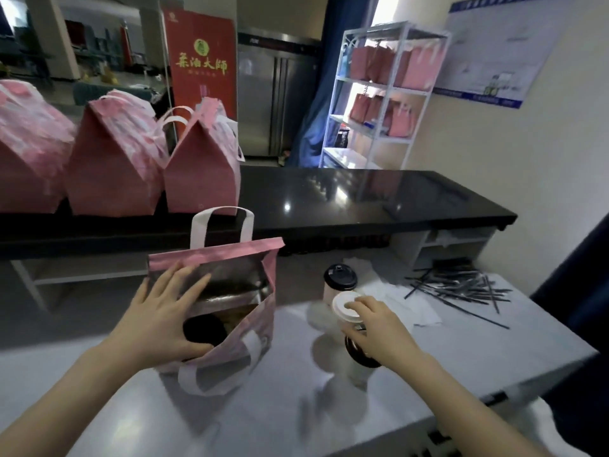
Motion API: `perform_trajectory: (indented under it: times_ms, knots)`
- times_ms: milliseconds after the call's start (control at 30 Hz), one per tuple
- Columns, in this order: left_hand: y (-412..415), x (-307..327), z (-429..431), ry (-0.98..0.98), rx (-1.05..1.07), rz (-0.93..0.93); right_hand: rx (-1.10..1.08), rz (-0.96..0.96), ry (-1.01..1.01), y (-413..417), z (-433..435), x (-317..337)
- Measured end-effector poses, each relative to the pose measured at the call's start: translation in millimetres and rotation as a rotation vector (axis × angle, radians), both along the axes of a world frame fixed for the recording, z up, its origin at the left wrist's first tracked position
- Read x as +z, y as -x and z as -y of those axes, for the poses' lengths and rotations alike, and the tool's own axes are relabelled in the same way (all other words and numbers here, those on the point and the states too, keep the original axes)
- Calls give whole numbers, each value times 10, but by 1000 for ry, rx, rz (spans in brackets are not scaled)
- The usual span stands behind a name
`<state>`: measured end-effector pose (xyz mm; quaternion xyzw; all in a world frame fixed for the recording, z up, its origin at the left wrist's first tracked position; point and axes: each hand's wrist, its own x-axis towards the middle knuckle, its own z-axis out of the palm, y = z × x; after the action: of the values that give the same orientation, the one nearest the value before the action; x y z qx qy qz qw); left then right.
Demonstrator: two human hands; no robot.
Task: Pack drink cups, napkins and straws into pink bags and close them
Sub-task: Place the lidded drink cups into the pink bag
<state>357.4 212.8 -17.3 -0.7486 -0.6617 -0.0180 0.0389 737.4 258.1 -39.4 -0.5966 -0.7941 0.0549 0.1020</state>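
Observation:
An open pink bag (260, 324) with white handles and a silver lining stands on the grey worktop. A dark-lidded cup (204, 329) sits inside it. My left hand (164, 311) rests on the bag's left rim, fingers spread, holding the mouth open. To the right, my right hand (379, 328) grips a white-lidded cup (346, 306) of dark drink. A second cup with a black lid (340, 278) stands just behind. White napkins (408, 301) and a pile of black straws (461, 286) lie further right.
Three closed pink bags (201, 169) stand on the raised black counter (362, 196) behind. A white shelf rack (379, 94) holding more pink bags stands by the back wall. The worktop's (296, 407) front edge runs at lower right.

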Motion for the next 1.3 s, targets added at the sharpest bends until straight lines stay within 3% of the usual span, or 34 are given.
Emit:
perform_trajectory:
  times_ms: [133, 433, 600, 833, 1000, 1167, 1300]
  knots:
    - [-41, -19, 27, -16, -4, 42, -115, 165, 210, -234, 5, -216]
    - [-70, -51, 38, -33, 26, 60, -92, 74, 301, -247, 32, -342]
    - [-81, -51, 104, -61, 19, 112, -13, 7, 195, -118, 125, -71]
    - [-93, -38, 137, -60, 53, 138, 268, -126, -127, 471, 336, 925]
    - [-112, -40, 132, -38, 51, 150, 407, -169, -248, 943, 421, 1436]
    - [-134, -63, 197, -70, 16, 118, 499, -57, -130, 1524, 359, 1355]
    - [-102, -82, 293, -82, 45, 48, 485, 197, -59, 1850, 193, 940]
